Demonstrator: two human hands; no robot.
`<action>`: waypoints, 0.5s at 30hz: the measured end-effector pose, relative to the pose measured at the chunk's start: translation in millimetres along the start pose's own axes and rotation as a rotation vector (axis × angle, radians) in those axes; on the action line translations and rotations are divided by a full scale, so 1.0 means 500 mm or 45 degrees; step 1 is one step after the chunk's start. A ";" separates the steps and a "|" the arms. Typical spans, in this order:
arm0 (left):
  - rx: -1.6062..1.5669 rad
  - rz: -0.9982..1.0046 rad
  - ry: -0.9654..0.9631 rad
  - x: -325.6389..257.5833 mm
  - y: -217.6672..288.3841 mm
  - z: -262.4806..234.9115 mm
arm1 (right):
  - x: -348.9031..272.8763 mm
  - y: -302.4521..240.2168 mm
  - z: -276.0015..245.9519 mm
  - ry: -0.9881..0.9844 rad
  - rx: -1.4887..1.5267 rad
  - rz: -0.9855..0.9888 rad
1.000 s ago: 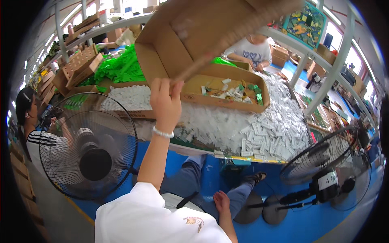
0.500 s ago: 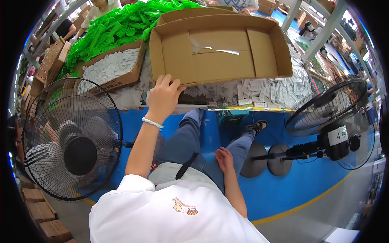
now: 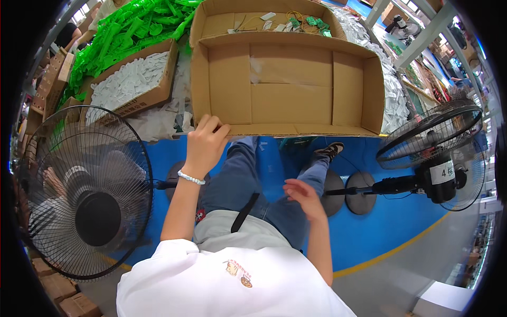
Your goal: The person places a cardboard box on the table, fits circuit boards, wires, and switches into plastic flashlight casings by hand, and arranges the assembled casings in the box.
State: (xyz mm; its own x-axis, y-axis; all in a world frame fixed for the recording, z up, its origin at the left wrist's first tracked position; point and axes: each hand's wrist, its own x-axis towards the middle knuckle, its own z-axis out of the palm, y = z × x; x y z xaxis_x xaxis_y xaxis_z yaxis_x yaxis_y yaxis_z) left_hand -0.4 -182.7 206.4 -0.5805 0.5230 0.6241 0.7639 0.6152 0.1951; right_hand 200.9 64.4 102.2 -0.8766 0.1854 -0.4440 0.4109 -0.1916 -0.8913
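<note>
**Left hand on the near rim of the empty carton**

From my feed, the empty cardboard box lies open-side up just ahead of me, its near wall running along the table edge above my knees. Its bottom flaps show bare, with a strip of clear tape across the seam. My left hand is closed on the near left corner of that wall: the fingers curl over the rim into the box and the palm sits against the outside, so the cardboard is pinched between them. A pale bead bracelet rings that wrist.

My right hand hangs low over my right thigh, well apart from the box, fingers loosely spread and holding nothing.

Directly behind the empty box stands a second carton, touching or just beside it, with small green and white parts scattered inside. To the left, a smaller carton of white packets sits tilted, and loose white packets spill between it and the box I hold. Behind those lies a heap of bright green plastic pieces.

On the blue floor, a large standing fan is at my left and a second fan at my right, its round base beside my right shoe.
</note>
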 end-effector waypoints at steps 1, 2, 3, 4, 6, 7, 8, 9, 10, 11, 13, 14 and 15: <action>-0.003 0.024 0.024 -0.002 -0.003 0.003 | -0.014 -0.063 0.007 -0.185 -0.053 -0.174; -0.022 0.055 0.051 0.000 -0.005 0.014 | -0.028 -0.126 0.014 -0.214 -0.039 -0.305; -0.033 0.046 0.062 0.003 -0.005 0.012 | -0.044 -0.204 0.035 -0.210 -0.066 -0.444; -0.097 -0.010 0.038 0.006 0.001 0.004 | -0.040 -0.256 0.049 -0.221 -0.104 -0.666; -0.112 0.004 0.052 0.006 -0.003 0.004 | -0.016 -0.352 0.083 -0.184 -0.200 -0.868; -0.108 0.001 0.063 0.008 -0.005 0.003 | 0.014 -0.390 0.101 -0.106 -0.347 -0.913; -0.126 0.001 0.069 0.004 -0.006 0.002 | 0.048 -0.429 0.119 -0.044 -0.555 -0.952; -0.135 -0.004 0.074 0.002 -0.009 -0.004 | 0.088 -0.460 0.141 0.015 -0.702 -1.002; -0.131 -0.009 0.088 0.002 -0.011 -0.001 | 0.146 -0.477 0.146 0.042 -0.923 -1.077; -0.138 0.002 0.099 0.003 -0.010 0.001 | 0.207 -0.482 0.145 0.074 -1.144 -1.145; -0.098 0.012 0.094 0.002 -0.007 0.011 | 0.304 -0.472 0.151 0.251 -1.521 -1.048; -0.099 0.001 0.102 0.001 -0.004 0.012 | 0.319 -0.472 0.162 0.243 -1.532 -1.052; -0.084 -0.012 0.092 0.000 -0.003 0.010 | 0.333 -0.477 0.180 0.178 -1.577 -0.976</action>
State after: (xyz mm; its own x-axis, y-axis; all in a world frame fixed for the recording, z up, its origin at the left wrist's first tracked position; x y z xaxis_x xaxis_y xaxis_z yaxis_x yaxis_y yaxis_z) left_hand -3.0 -180.6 202.2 -0.5679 0.4721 0.6742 0.7768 0.5783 0.2494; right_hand -65.4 54.3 249.3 -0.9737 -0.0378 0.2248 -0.1240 0.9154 -0.3830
